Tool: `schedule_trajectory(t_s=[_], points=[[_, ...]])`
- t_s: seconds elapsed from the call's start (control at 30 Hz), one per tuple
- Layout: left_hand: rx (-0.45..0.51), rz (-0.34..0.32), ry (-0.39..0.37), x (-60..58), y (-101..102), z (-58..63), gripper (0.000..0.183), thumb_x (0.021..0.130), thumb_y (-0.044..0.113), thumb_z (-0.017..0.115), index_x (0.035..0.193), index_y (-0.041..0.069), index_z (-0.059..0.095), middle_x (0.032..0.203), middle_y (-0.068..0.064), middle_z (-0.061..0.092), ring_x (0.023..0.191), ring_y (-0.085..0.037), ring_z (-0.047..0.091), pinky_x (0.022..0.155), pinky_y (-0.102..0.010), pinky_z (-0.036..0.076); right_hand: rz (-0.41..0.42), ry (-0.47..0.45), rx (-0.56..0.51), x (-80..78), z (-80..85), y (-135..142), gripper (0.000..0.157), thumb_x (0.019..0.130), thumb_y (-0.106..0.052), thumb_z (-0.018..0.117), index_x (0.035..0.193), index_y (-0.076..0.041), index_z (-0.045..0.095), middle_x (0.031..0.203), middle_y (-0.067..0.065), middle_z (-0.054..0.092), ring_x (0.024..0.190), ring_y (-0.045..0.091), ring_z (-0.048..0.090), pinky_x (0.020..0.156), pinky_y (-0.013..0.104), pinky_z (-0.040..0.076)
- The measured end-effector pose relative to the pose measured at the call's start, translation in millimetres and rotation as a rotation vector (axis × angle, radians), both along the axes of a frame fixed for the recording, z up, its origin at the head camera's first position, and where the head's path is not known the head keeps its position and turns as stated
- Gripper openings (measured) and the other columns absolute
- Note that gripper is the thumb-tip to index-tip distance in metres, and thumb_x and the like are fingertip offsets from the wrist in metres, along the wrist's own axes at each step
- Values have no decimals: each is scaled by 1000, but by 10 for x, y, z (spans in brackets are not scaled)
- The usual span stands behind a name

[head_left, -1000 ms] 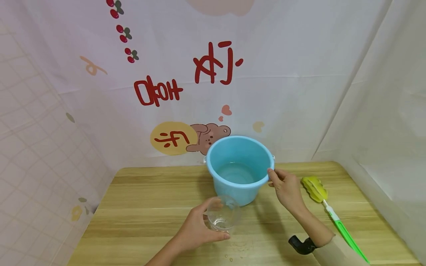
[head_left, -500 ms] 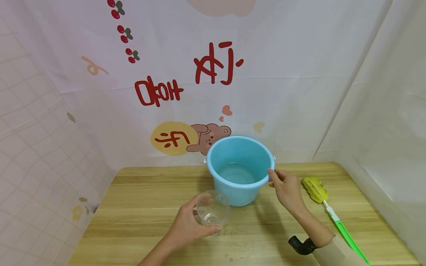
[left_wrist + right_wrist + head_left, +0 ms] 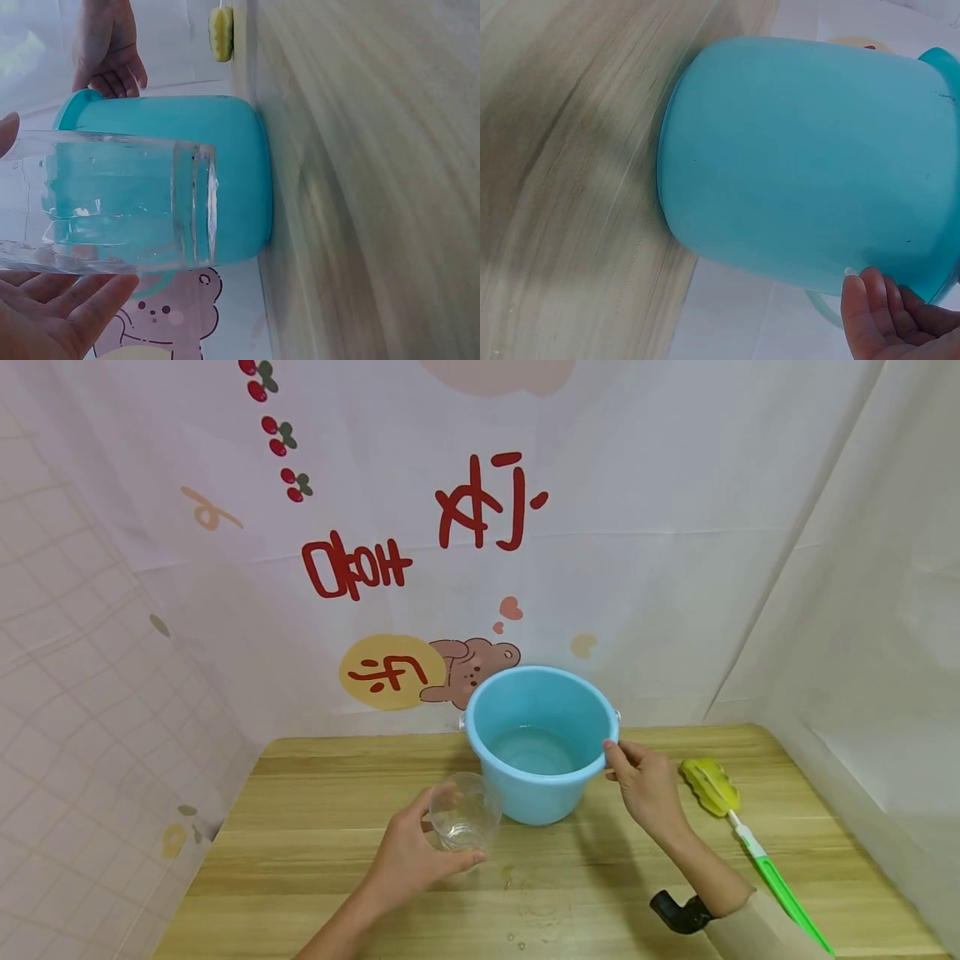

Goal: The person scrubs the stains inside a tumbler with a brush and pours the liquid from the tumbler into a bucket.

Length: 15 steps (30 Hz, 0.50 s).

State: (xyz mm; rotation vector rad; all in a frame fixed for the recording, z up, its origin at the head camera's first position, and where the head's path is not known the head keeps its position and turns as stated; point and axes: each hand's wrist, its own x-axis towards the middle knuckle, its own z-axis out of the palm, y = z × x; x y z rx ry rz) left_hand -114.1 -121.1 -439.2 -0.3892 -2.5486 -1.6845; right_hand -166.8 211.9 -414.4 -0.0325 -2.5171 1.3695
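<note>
My left hand (image 3: 408,852) holds a clear drinking glass (image 3: 465,814), its thumb on the near side and fingers on the far side. In the left wrist view the glass (image 3: 112,202) has a thick ridged base, and a gap shows between that base and the tabletop. Just beyond it stands a light blue bucket (image 3: 536,797) with some water (image 3: 532,750) at the bottom. My right hand (image 3: 648,789) grips the bucket's rim at the right, thumb on top. Seen from the right wrist, its fingers (image 3: 866,307) curl under that rim.
A sponge brush (image 3: 708,787) with a yellow head and green handle lies on the wooden table (image 3: 315,827) to the right. Wet marks and drops (image 3: 543,902) show near the front. Printed white cloth (image 3: 637,577) hangs behind and at both sides.
My left hand has carried the glass leftward and slightly farther from me, uncovering a wet ring on the table. The right hand and bucket have stayed put.
</note>
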Motion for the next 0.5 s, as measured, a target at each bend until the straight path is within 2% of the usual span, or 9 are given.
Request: schedule_trajectory(t_s=[0.23,0.37,0.5], points=[[-11,35,27,-47,-29,44,87,63,29,104,139,20,61,128,-1,70,120,-17,62,97,-48,53,17,0,5,-9,-4,6,43,109,-33,58,126,4,73,101,18,77,89,33,76,75,38,62],[-28,63,34,-71,-38,77,89,66,29,103,143,17,59,132,-4,68,124,-21,61,105,-54,50,8,-6,14,-6,-5,7,43,109,-33,58,126,3,73,100,17,78,88,31,76,75,38,62],[-34,90,48,-120,-55,115,90,68,30,101,144,16,56,133,-6,67,126,-24,60,107,-56,49,4,-7,25,-5,-5,12,43,110,-33,57,126,4,73,101,18,78,87,31,76,74,39,62]])
